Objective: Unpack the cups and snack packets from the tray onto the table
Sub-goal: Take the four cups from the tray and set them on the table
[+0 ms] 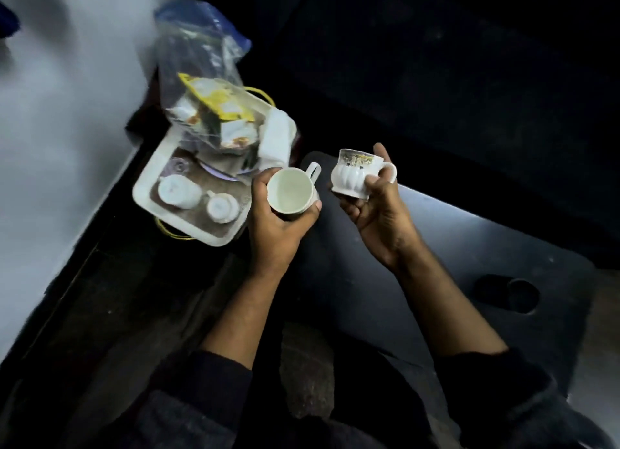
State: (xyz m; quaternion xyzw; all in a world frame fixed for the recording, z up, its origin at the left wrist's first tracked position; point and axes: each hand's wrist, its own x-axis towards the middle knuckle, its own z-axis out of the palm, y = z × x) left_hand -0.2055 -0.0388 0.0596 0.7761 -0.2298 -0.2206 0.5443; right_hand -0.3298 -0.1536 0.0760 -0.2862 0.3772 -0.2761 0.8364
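The left hand (278,220) is gripping a plain cup (291,190); the right hand (375,207) is holding a ribbed cup (355,175); the tray (147,183) is lying left of both hands.

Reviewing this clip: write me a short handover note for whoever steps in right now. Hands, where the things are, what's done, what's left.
Left hand grips a white cup, mouth up, above the tray's near right corner.
Right hand holds a ribbed white cup, tilted, over the dark table.
The tray holds two more cups, a clear bag of snack packets and a white cloth.
Done: two cups lifted; no items show on the table.
Left: set both cups down, then move the other cups and the packets.
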